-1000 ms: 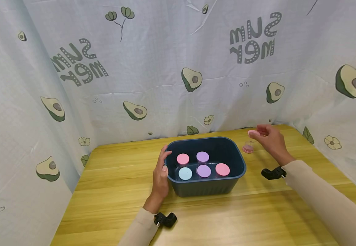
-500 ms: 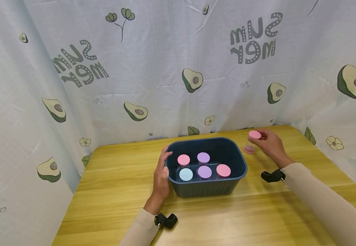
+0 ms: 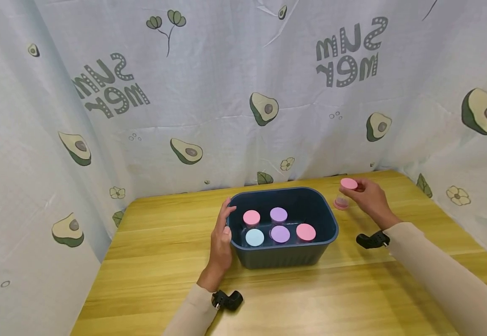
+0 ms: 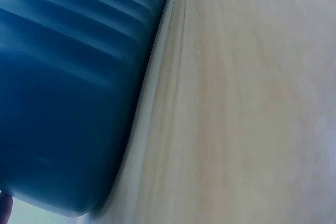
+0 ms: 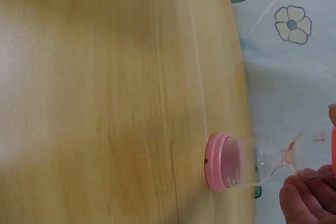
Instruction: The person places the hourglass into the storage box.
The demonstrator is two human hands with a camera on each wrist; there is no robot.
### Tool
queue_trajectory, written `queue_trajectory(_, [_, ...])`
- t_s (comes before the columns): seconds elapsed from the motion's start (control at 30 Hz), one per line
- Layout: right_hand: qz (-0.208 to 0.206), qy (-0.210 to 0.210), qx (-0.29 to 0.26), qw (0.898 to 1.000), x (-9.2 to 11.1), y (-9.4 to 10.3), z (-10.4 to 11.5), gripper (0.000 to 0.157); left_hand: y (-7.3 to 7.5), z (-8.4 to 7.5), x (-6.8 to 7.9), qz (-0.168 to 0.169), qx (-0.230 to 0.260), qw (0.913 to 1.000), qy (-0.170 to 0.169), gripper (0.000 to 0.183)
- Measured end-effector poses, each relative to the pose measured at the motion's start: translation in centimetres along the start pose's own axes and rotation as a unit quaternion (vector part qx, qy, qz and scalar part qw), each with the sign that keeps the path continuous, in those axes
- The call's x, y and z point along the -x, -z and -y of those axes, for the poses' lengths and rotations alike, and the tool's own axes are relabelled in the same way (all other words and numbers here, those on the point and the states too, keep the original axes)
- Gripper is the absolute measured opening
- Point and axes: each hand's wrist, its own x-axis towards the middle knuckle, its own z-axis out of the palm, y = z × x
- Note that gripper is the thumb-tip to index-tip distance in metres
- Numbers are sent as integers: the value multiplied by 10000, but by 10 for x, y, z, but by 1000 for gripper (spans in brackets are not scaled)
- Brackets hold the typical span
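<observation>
A pink-capped sand timer (image 3: 342, 201) stands upright on the table, right of the dark blue plastic bin (image 3: 287, 259). My right hand (image 3: 371, 198) grips its upper end near the top cap; the right wrist view shows the clear glass (image 5: 270, 158), with pink sand in the bottom bulb. My left hand (image 3: 220, 245) rests along the bin's left side, fingers mostly straight and thumb near the rim. The left wrist view has the bin's ribbed wall (image 4: 63, 93) and a bit of one finger. Inside the bin stand several timers with pink (image 3: 306, 232), purple (image 3: 280, 234) and light blue (image 3: 254, 237) caps.
The wooden table (image 3: 151, 261) ends at a hanging white curtain (image 3: 218, 93) printed with avocados, behind and at both sides. Black wrist cameras sit on the left wrist (image 3: 226, 301) and right wrist (image 3: 372, 239).
My right hand and the pink cap have shifted slightly down and right, and the cap's top now faces up more. The left hand and bin look the same.
</observation>
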Motion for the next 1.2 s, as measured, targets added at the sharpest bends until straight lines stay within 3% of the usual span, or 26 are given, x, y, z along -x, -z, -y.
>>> queue_trajectory(0.6, [151,-344,-229,9990,4,-1,6,90,1,-2,2,15,21,10000,6,49])
queue_trajectory(1.2, [153,217,-589,9979,13,12,40,81,1,-1,0,20,10,10000,44,49])
